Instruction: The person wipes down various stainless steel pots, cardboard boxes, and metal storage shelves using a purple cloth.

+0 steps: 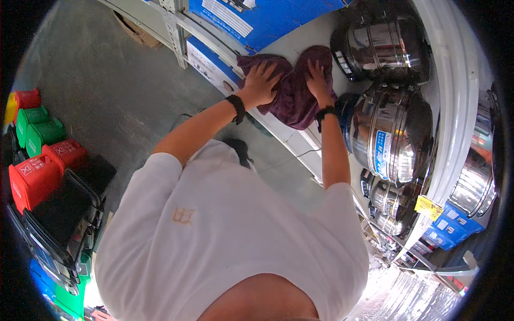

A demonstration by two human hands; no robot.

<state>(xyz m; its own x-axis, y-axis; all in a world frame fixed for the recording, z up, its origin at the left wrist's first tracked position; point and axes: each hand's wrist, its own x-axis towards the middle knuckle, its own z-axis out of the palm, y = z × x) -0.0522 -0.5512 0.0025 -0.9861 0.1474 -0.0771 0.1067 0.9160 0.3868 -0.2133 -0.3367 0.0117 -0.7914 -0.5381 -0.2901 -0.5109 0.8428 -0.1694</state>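
A dark maroon cloth (pixel 295 102) lies bunched on a pale metal shelf (pixel 286 47), part of it at the shelf's front edge. On its left part rests my left hand (pixel 260 85), palm down with the fingers spread. My right hand (pixel 317 80) lies on the right part, its fingers also apart and pointing away from me. Folds of cloth rise between and around both hands. What lies under the cloth is hidden. Just right of my right hand stand shiny steel pots (pixel 387 136) with dark bases.
A blue carton (pixel 265 20) stands on the shelf beyond the cloth; another box (pixel 211 66) sits lower down. A white shelf post (pixel 457 92) rises at the right, with a yellow tag (pixel 429 207). Red bins (pixel 36 176) and green bins (pixel 44 130) stand across the aisle.
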